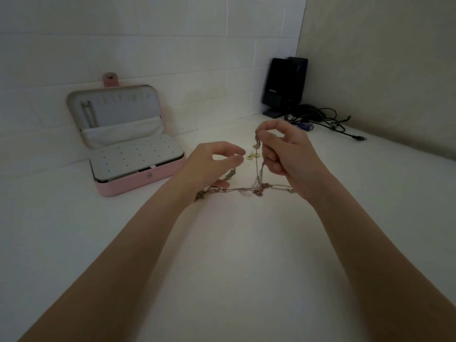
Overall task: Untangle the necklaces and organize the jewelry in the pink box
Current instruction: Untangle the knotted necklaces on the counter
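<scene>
- I find the necklaces [249, 190] on the white tabletop [234, 267], in the middle between my two hands; the pink box [138, 186] stands open at the left, well apart from them.
- My right hand [283, 149] pinches one strand at its top and lifts it; that strand hangs down to a knot lying on the tabletop; its fingers [261, 130] are curled narrow round the chain.
- My left hand [212, 164] has its fingers loosely curved over the other end; a chain runs beneath the palm; I cannot tell whether it is pinched or merely pinned.
- Small gold earrings [253, 156] lie just beyond, between the hands.
- Judgement on handling: the chains look light, limp and thin; they should slide through a loose pinch and snag at links; hard pulling would likely tighten the knot or break a link.
- Recommended hold: close beside the knot, on one strand at a time, with fingertips only.
</scene>
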{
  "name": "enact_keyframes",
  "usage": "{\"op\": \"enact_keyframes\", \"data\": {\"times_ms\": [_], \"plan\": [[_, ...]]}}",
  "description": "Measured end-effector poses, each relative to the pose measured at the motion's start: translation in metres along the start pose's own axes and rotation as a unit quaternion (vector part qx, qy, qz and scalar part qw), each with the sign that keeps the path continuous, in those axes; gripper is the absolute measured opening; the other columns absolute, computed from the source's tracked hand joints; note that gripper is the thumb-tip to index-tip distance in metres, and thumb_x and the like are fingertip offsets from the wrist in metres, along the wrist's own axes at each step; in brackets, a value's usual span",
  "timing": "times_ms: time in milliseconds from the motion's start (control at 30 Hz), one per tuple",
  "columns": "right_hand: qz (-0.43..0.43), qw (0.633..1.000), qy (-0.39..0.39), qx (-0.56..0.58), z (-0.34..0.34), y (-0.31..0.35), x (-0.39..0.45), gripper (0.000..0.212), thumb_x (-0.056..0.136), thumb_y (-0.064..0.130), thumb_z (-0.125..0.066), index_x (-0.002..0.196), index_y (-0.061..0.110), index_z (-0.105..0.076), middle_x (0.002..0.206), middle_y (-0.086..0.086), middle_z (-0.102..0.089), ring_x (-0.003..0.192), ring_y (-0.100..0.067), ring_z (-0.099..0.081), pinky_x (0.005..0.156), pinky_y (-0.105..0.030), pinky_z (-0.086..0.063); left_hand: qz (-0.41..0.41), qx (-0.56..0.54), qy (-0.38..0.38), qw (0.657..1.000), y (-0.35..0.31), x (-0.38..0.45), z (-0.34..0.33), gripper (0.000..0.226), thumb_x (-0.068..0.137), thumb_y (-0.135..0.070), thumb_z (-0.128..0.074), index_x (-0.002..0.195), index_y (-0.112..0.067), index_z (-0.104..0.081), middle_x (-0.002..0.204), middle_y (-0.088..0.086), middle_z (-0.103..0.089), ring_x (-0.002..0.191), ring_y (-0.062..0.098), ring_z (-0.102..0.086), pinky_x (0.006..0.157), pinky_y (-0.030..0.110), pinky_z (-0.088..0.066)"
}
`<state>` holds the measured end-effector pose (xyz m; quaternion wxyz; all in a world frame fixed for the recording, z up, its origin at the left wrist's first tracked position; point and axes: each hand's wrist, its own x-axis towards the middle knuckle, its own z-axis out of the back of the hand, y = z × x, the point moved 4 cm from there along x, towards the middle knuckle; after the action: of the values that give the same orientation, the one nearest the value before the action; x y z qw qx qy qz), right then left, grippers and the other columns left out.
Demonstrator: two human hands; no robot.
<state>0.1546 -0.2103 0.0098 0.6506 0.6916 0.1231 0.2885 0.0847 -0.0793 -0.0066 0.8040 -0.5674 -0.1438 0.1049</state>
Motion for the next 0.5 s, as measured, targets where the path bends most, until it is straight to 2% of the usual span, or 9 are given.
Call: {"op": "enact_keyframes", "data": {"times_ms": [67,133,267,333,400,500], "plan": [[0.014,1.000,0.026,-0.006,-0.0040,0.0024,-0.0016,0.011,0.095,0.008,-0.050,0.087,0.013,-0.055,0.045,0.006,-0.035,0.037,-0.008,-0.025,0.036,-0.019,-0.018,-0.003,-0.016,0.045,0.999,-0.0021,-0.0015,-0.0059,0.012,0.086,-0.028,-0.064,0.096,-0.031,-0.069,0.101,-0.017,-0.065,0.085,-0.001,-0.058,0.057,0.011,-0.048],[0.024,0.999,0.047,-0.013,-0.0080,0.0040,-0.0026,0.010,0.095,0.009,-0.050,0.087,0.014,-0.055,0.044,0.006,-0.035,0.037,-0.008,-0.024,0.036,-0.018,-0.018,-0.015,-0.025,0.057,0.998,-0.0035,-0.0016,-0.0101,0.008,0.085,-0.026,-0.065,0.091,-0.028,-0.070,0.092,-0.017,-0.068,0.078,-0.003,-0.060,0.064,0.014,-0.048],[0.033,0.999,0.035,-0.009,-0.0066,0.0067,-0.0022,0.011,0.095,0.011,-0.050,0.087,0.016,-0.055,0.045,0.007,-0.040,0.037,-0.006,-0.024,0.037,-0.020,-0.016,0.022,-0.122,0.040,0.992,-0.0018,0.0000,-0.0099,0.012,0.089,-0.018,-0.059,0.079,-0.017,-0.065,0.076,-0.004,-0.070,0.079,0.010,-0.065,0.089,0.031,-0.048],[0.034,0.999,0.018,0.004,-0.0037,0.0071,-0.0018,0.011,0.095,0.010,-0.050,0.087,0.016,-0.055,0.047,0.005,-0.042,0.037,-0.006,-0.025,0.038,-0.020,-0.015,0.054,-0.225,0.056,0.971,-0.0032,0.0004,-0.0093,0.014,0.092,-0.016,-0.055,0.079,-0.015,-0.061,0.065,-0.003,-0.064,0.075,0.014,-0.065,0.087,0.029,-0.050],[0.032,0.999,-0.002,0.012,-0.0010,0.0060,-0.0009,0.011,0.094,0.010,-0.051,0.086,0.016,-0.056,0.050,0.002,-0.045,0.036,-0.005,-0.026,0.038,-0.020,-0.015,0.074,-0.316,0.071,0.943,-0.0057,0.0001,-0.0072,0.013,0.092,-0.016,-0.053,0.081,-0.014,-0.059,0.057,-0.005,-0.053,0.061,0.010,-0.060,0.076,0.026,-0.055],[0.038,0.999,-0.015,-0.016,-0.0009,0.0042,-0.0003,0.014,0.093,0.008,-0.052,0.083,0.016,-0.057,0.058,-0.002,-0.050,0.037,-0.006,-0.028,0.037,-0.018,-0.017,0.072,-0.372,0.101,0.920,-0.0085,-0.0021,-0.0056,0.012,0.092,-0.018,-0.052,0.086,-0.017,-0.063,0.058,-0.008,-0.047,0.053,0.005,-0.050,0.066,0.023,-0.052]]}}
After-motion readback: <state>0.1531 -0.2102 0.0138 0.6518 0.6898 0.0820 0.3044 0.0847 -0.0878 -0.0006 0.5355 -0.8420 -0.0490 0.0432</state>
